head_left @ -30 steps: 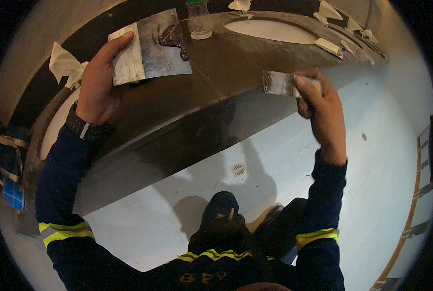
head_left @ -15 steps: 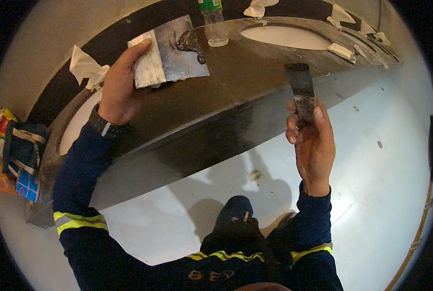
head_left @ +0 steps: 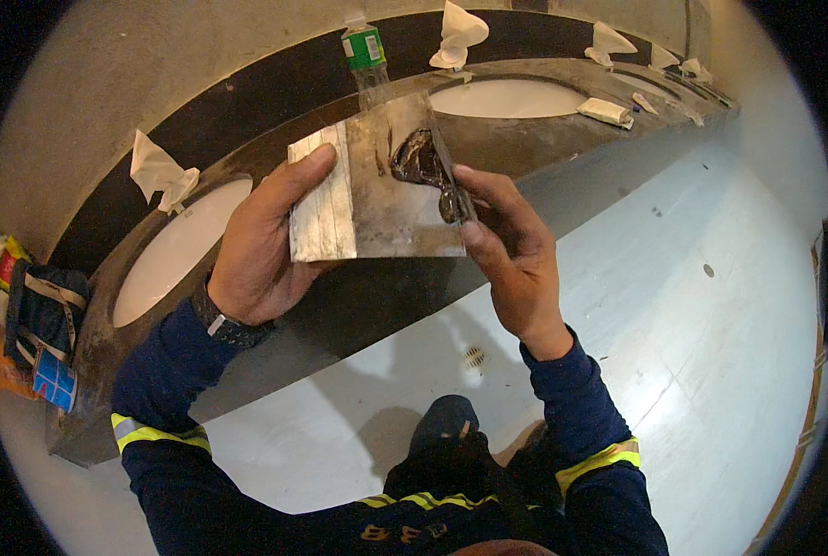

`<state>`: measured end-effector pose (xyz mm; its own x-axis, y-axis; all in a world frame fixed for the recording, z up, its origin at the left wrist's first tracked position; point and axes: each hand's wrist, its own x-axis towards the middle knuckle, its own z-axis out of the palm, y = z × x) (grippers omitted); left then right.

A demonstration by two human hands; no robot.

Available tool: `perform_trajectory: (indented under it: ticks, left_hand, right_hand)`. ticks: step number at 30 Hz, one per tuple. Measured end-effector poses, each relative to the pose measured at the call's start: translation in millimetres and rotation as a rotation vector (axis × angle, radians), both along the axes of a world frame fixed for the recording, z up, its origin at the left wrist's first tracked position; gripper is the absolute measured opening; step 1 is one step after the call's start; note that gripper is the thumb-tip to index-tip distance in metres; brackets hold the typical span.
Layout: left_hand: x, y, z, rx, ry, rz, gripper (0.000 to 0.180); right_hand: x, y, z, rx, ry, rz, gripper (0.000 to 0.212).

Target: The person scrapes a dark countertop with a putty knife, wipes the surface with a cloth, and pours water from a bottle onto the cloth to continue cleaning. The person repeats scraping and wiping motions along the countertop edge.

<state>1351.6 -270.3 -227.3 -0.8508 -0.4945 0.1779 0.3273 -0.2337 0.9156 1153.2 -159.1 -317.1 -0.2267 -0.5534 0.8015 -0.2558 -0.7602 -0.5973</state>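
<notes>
My left hand (head_left: 267, 227) is closed on a flat square metal plate (head_left: 372, 218), thumb on the pale strip along its left side. A glossy dark blob of paste (head_left: 418, 162) lies on the plate's right half, with a thick tail running down. In my right hand (head_left: 516, 243), pinched between thumb and fingers, is a dark flat scraper (head_left: 445, 141). It is turned nearly edge-on along the plate's right edge, next to the paste. Both hands are raised over the front of the dark counter (head_left: 516, 153).
White oval basins (head_left: 178, 255) are set in the counter. Behind the plate stands a clear plastic bottle (head_left: 366, 56) with a green label. Crumpled white wrapping (head_left: 159, 171) covers the fittings. A white tube-like packet (head_left: 606, 113) lies right. A dark bag (head_left: 50, 301) sits far left.
My right hand has swung left and up to the plate, bringing the scraper to its right edge. My left hand and the plate have shifted right and lower.
</notes>
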Motion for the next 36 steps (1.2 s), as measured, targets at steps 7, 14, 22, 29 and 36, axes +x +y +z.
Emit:
perform_trajectory:
  ticks: [7, 14, 22, 29, 36]
  left_hand:
    - [7, 5, 6, -0.075, 0.089, 0.091, 0.042]
    - [6, 7, 10, -0.532, 0.138, 0.586, 0.04]
    - [2, 19, -9, -0.78, 0.164, 0.618, 0.038]
    - [7, 23, -14, -0.98, 0.025, 0.603, 0.027]
    - [14, 24, -14, -1.458, -0.036, 0.51, 0.031]
  right_hand:
    - [-10, 2, -14, 0.068, 0.136, -0.225, 0.033]
    - [4, 36, -22, 0.136, -0.498, -0.124, 0.026]
    - [23, 33, -8, 0.242, -0.401, -0.058, 0.028]
    - [34, 21, 3, 0.269, -0.485, -0.054, 0.028]
    - [39, 30, 26, 0.205, -0.514, 0.081, 0.026]
